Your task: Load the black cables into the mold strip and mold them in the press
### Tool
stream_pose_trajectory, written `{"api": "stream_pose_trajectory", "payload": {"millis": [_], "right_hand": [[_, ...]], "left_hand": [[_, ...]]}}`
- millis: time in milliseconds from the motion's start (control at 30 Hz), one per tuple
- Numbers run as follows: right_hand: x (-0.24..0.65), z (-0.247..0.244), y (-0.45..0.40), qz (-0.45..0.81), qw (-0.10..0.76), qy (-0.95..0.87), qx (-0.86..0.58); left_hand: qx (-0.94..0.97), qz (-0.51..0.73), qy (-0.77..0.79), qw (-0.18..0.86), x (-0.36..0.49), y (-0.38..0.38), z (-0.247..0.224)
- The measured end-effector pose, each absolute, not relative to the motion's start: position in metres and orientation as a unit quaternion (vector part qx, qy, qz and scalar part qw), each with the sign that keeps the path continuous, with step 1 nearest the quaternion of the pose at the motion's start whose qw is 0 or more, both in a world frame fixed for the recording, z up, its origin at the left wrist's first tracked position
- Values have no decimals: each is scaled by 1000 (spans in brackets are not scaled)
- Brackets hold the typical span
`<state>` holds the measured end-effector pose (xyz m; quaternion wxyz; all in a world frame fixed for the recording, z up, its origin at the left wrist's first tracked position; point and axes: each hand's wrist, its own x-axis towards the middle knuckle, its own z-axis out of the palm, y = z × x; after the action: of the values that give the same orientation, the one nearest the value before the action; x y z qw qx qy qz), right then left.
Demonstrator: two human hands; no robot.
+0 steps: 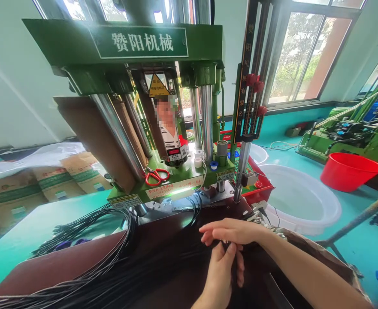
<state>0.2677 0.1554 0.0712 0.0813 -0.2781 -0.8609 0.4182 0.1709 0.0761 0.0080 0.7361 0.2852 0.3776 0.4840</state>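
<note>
Black cables [111, 279] fan across the lower left of the frame, some looped up beside the dark red table [63, 262], with their darker ends running toward the hands near the lower middle. Paper sacks [43, 184] stand behind at the left edge. Scissors [157, 177] with red handles lie on the bed of a green press [204, 47], which fills the upper middle, and a roll of blue tape [213, 165] sits to their right. Below it, at the lower centre, the left hand [219, 266] has its thumb and a fingertip bent in close together; I cannot tell whether they are closed on a cable end. Just above and touching it, the right hand [230, 231] reaches in from the lower right, fingers nearly straight and side by side; whether it grips anything is hidden. Metal pieces [266, 221] lie in a pile beside its wrist. Farther right come a wide white tub [335, 210] and a red bucket [349, 171].
</note>
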Motion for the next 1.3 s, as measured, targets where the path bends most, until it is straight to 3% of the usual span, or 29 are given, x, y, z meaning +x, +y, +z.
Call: {"api": "stream_pose_trajectory", "payload": {"millis": [133, 367, 533, 767, 833, 900, 1000, 1100, 1300], "right_hand": [[266, 39, 189, 231, 146, -858, -435], [251, 7, 210, 114, 98, -845, -514], [257, 27, 196, 184, 55, -844, -501], [307, 34, 143, 427, 42, -731, -531], [314, 22, 123, 510, 123, -658, -540], [315, 9, 107, 583, 267, -552, -534], [311, -7, 92, 608, 434, -433, -505], [309, -15, 88, 593, 487, -412, -492], [311, -20, 86, 558, 498, -428, -507]], "left_hand": [[259, 497, 408, 721, 149, 84, 14], [234, 491, 447, 710, 129, 83, 10], [243, 498, 454, 698, 123, 82, 5], [266, 502, 446, 692, 131, 81, 5], [272, 482, 450, 700, 138, 82, 5], [287, 447, 452, 717, 146, 83, 4], [314, 387, 459, 735, 161, 85, 2], [342, 361, 459, 736, 174, 88, 0], [362, 373, 459, 720, 184, 90, -1]]}}
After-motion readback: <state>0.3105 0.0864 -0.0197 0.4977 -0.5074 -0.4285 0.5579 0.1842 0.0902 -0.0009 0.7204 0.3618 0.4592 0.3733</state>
